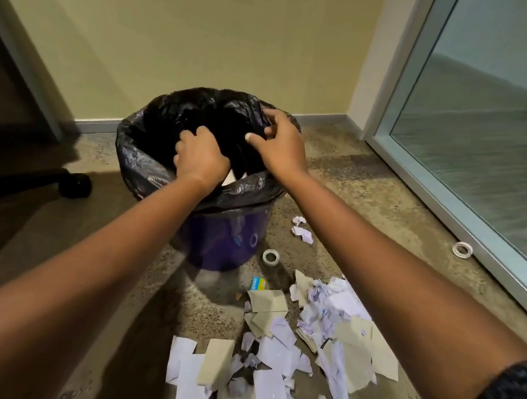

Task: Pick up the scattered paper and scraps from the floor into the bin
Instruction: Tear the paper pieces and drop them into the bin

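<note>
nearby, tape roll [270, 256], paper scraps [272, 382] (scattered)

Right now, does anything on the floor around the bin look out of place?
Yes. Torn paper and card scraps lie strewn across the floor right of the bin. Two tape rolls sit loose: one beside the bin's base, another near the glass door frame. Both hands are at the bin's black liner.

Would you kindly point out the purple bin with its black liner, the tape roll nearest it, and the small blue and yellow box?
Purple plastic bin [228, 241]: head view, bare front wall.
White tape roll [270, 257]: head view, ring's rim.
Blue and yellow box [258, 284]: head view, top face.
</note>
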Demonstrator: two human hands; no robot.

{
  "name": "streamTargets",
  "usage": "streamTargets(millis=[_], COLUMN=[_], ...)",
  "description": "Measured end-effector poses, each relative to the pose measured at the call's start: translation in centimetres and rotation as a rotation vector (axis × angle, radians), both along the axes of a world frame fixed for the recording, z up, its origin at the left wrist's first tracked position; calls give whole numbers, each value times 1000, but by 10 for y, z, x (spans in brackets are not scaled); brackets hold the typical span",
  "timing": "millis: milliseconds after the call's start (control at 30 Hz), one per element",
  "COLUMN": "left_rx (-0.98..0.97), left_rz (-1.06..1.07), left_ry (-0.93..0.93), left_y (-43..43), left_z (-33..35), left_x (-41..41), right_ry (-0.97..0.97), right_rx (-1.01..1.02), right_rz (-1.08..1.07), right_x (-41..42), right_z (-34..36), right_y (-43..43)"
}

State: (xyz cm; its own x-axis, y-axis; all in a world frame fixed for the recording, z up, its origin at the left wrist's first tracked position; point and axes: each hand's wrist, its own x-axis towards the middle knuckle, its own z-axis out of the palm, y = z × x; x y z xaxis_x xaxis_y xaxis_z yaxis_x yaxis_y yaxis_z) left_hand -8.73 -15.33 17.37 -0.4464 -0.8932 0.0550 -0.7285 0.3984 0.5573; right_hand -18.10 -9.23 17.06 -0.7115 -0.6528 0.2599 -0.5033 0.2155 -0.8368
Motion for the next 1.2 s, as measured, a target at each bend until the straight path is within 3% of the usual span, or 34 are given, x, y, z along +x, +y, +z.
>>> streamTargets(millis=[133, 233, 300, 333, 400, 467, 500, 567, 633, 733, 967, 1200], left_rx=[-464, -797, -1008, -1008, -725, -213, 65, 498, 750, 869, 849, 880], left_rz=[-162, -523, -778, -851, -824, -556, -408, -128, 9, 7, -34, -145], left_ry=[161, 313, 275, 177, -96, -358, -401, -306, -172, -18, 90, 220], left_y=[34, 53, 63, 69, 81, 87, 84, 81, 79, 76, 86, 83], left_z=[-10, -31, -61, -79, -113, -153, -179, -215, -249, -298, -252, -168], left_x=[6, 7, 7, 8, 10, 11, 11, 16, 18, 15, 20, 4], right_ry=[101, 152, 119, 92, 27, -92, -137, -139, -93, -2, -84, -20], right_rx=[-149, -220, -148, -65, 188, 485, 629, 868, 995, 995, 835, 554], right_rz=[-70, -150, -217, -239, -209, -39, 72, 237, 298, 313, 350, 61], right_x=[1, 3, 4, 5, 7, 15, 19, 26, 32, 40, 39, 33], right_z=[-17, -46, -80, -100, -141, -175, -189, -210, -222, -235, -223, -169], right_y=[35, 64, 79, 86, 97, 105, 109, 111, 111, 109, 122, 142])
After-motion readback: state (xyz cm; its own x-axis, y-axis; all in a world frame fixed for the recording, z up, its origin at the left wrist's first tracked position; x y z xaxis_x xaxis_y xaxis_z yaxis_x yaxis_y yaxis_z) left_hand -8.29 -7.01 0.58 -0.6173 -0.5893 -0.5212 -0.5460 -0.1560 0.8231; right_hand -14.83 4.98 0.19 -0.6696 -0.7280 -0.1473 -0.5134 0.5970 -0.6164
